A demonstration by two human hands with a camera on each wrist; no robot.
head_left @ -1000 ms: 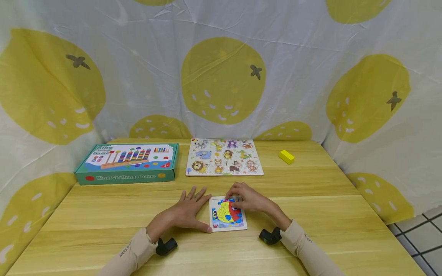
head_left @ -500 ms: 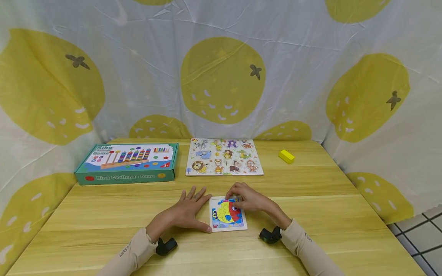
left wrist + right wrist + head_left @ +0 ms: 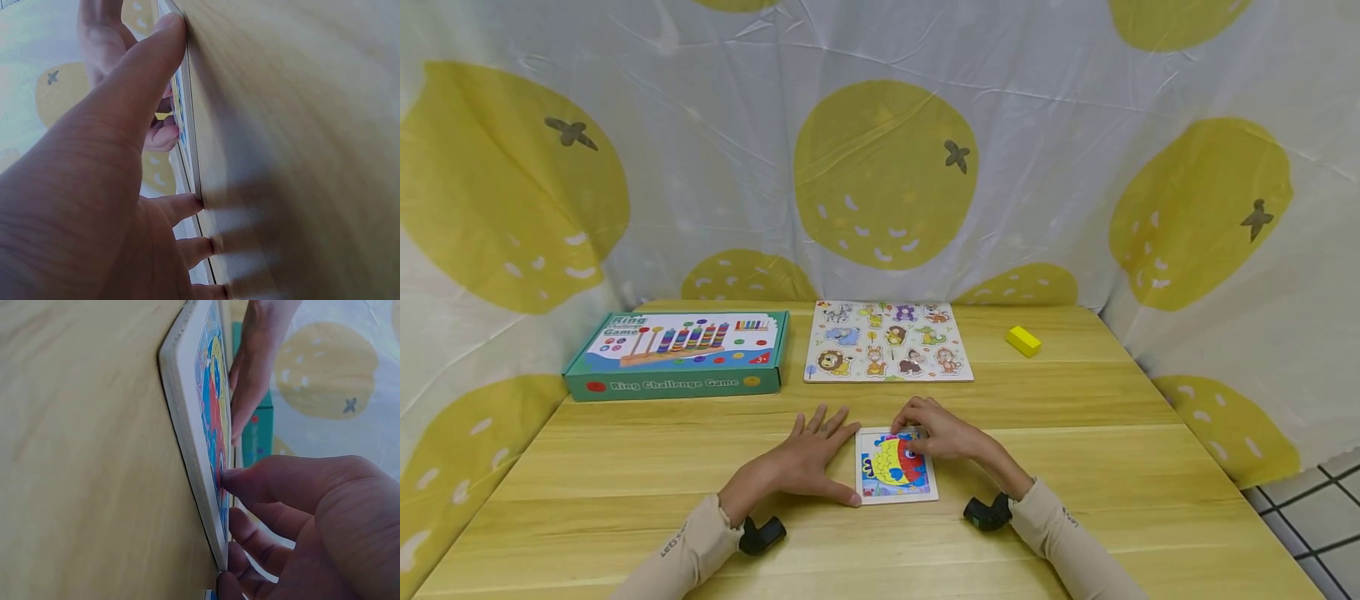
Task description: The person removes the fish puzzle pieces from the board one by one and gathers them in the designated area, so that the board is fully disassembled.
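In the head view a small square fish jigsaw puzzle [image 3: 897, 467] lies flat on the table in a white frame. Its picture is a yellow, red and blue fish. The left hand [image 3: 808, 462] rests on the table with spread fingers, its thumb touching the near left corner of the frame and its index finger the far left one. Over the far side of the puzzle the right hand [image 3: 942, 429] is bent down, with curled fingers. In the right wrist view its thumb [image 3: 240, 481] and fingertips pinch at a puzzle piece, which they partly hide.
A green Ring Challenge Game box [image 3: 677, 354] stands at the back left. An animal peg puzzle board [image 3: 887, 342] lies at the back centre, and a yellow block [image 3: 1022, 340] lies to its right. A curtain with yellow fruit [image 3: 886, 175] encloses the table.
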